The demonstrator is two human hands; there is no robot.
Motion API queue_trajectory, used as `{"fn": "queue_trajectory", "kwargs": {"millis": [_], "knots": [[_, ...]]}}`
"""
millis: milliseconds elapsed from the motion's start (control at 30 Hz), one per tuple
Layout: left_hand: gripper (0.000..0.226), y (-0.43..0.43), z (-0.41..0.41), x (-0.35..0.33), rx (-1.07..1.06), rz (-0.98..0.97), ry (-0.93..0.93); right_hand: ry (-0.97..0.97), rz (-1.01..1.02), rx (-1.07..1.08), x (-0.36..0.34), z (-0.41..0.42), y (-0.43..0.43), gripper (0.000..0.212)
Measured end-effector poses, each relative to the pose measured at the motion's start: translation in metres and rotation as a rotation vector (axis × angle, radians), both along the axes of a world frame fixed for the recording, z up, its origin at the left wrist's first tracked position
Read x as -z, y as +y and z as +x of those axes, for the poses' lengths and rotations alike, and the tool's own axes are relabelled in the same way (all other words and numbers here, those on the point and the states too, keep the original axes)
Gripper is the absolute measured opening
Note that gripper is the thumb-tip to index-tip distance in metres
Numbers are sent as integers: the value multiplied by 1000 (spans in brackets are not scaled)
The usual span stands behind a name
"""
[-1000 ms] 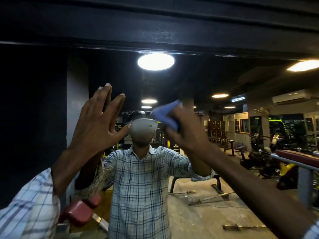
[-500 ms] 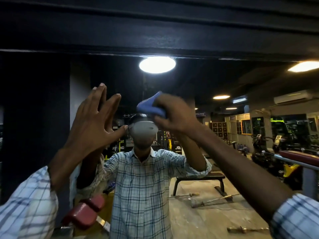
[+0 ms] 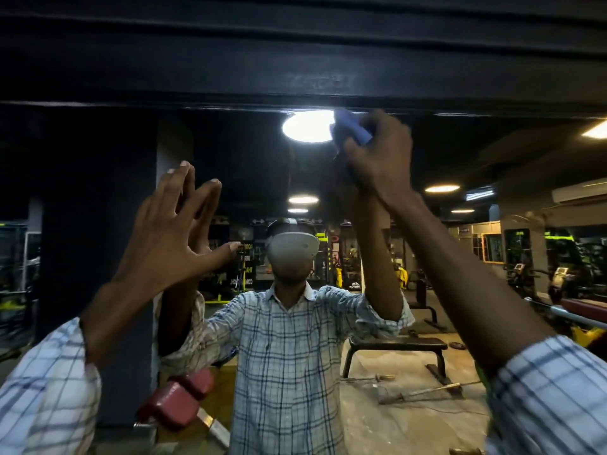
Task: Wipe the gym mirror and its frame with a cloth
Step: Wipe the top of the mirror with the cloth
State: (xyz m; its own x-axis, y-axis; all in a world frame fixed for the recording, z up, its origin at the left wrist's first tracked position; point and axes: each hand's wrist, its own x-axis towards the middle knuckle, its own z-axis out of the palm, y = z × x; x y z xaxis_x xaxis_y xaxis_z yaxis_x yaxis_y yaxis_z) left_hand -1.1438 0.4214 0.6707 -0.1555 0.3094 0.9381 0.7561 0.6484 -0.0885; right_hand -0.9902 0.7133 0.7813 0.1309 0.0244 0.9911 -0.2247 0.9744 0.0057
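The right hand point(image 3: 377, 152) is raised, fingers clenched around one blue cloth point(image 3: 351, 128) pressed at the mirror's point(image 3: 230, 152) top edge, just below the dark frame point(image 3: 295, 67). The left hand point(image 3: 164, 231) rests flat on the glass, fingers released and spread.

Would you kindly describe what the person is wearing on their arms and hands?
Both hands, the left hand and right hand, are bare: no gloves, rings or watch visible. Each forearm is uncovered, with a pale checked shirt sleeve crossed by dark blue lines pushed back toward the elbow.
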Motion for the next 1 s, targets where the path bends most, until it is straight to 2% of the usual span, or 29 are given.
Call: {"fn": "queue_trajectory", "kwargs": {"millis": [33, 67, 167, 200, 267, 367, 400, 433, 533, 567, 600, 633, 733, 767, 800, 900, 933, 1000], "knots": [[113, -3, -1, 1, -5, 2, -4, 20, -40, -31, 4, -4, -6, 18], [114, -6, -2, 1, -8, 5, -6, -36, 27, -34, 13, -10, -17, 17], [113, -12, -5, 3, -9, 15, -11, -417, 529, 28, 42, -19, -48, 15], [113, -14, -7, 3, -11, 14, -9, -481, 604, 57, 37, -19, -48, 17], [113, -16, -10, 4, -5, 13, 4, -374, 485, 58, 10, -17, -38, 23], [110, -21, -14, 4, 20, 5, 32, -9, 35, 30, -24, -14, -20, 28], [109, -23, -15, 4, 28, -2, 43, 43, -30, 16, -23, -18, -22, 26], [109, -25, -16, 3, 32, -9, 56, 28, 21, 5, -16, -24, -33, 25], [107, -35, -21, 0, 55, -29, 84, -347, 462, 24, 25, -38, -68, 18], [107, -39, -23, 0, 69, -31, 91, -411, 552, 55, 34, -36, -71, 16], [106, -42, -26, 0, 77, -35, 100, -395, 566, 78, 34, -33, -67, 15], [105, -46, -29, 0, 79, -41, 108, -318, 497, 80, 30, -30, -61, 14], [105, -52, -37, -1, 82, -55, 133, -62, 131, 59, 37, -27, -49, 16], [105, -53, -39, -1, 82, -58, 140, -70, 113, 44, 52, -32, -54, 15], [104, -54, -40, -1, 83, -59, 148, -146, 188, 39, 69, -37, -65, 15], [103, -54, -44, -1, 102, -49, 172, -491, 497, 65, 104, -39, -81, 18], [102, -54, -46, 0, 108, -47, 177, -499, 490, 83, 100, -34, -77, 19], [102, -56, -47, 1, 113, -43, 177, -298, 274, 90, 86, -27, -62, 20]]}}
